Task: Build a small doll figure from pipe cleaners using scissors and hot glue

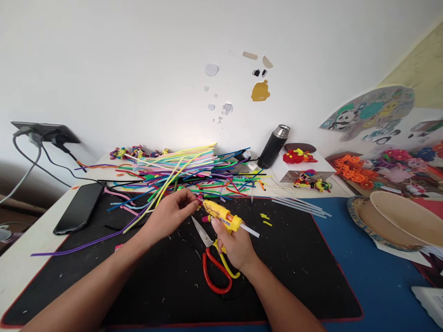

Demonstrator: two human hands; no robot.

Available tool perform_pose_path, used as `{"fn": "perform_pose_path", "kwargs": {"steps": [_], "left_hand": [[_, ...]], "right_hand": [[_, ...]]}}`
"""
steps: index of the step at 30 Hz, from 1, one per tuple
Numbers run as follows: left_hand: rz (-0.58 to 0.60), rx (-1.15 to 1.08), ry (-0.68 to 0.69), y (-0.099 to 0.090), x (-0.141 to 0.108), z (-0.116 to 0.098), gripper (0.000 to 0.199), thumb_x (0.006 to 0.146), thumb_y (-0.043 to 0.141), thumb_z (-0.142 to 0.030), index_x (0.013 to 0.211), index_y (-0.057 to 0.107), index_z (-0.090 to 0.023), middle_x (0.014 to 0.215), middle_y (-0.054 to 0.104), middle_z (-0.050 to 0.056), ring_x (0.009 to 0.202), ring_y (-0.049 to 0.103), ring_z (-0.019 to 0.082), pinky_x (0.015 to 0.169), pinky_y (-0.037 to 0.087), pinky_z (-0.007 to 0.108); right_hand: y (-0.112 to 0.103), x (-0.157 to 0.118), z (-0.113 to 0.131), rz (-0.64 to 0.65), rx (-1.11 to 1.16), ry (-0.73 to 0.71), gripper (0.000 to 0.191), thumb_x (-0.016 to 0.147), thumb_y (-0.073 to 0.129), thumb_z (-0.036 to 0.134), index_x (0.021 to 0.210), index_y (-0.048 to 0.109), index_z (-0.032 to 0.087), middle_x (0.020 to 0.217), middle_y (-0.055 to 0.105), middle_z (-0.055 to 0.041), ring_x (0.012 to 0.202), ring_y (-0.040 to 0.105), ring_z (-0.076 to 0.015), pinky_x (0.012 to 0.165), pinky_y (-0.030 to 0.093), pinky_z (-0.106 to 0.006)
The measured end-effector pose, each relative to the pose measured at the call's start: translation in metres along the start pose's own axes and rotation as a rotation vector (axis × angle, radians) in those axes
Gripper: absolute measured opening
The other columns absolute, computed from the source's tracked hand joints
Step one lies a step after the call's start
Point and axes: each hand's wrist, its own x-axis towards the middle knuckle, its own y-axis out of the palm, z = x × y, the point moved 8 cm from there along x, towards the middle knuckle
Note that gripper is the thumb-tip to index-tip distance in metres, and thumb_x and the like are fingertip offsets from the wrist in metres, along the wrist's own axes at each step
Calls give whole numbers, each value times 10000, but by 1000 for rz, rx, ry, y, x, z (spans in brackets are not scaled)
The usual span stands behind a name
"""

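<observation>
My right hand (236,246) is wrapped round a yellow hot glue gun (216,211), with a clear glue stick (249,230) poking out of its back. My left hand (175,210) pinches a small pink fuzzy piece (200,199) close to the gun's nozzle; the fingers partly hide it, and I cannot tell whether the nozzle touches it. Beneath the gun shows another small pink and yellow piece (206,219). Scissors (207,244) with red and yellow handles lie on the black mat (166,286), just left of my right hand.
A pile of coloured pipe cleaners (187,168) runs along the wall. Around it are a black phone (79,208), a black thermos (273,147), a white box (304,171), spare glue sticks (301,206) and a bowl (398,216). Cables hang from a power socket (46,131).
</observation>
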Motion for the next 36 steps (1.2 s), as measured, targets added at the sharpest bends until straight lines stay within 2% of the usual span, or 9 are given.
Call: {"fn": "perform_pose_path", "kwargs": {"steps": [36], "left_hand": [[33,-78,-13,2,1,4,410,884,655,-616,817,630,-213,747,655,0,674,579,183,628,427,292]], "right_hand": [[-1,1,-4,-17,11,4,645,925,587,792,613,530,231,433,452,42,352,482,-122,379,394,-245]]}}
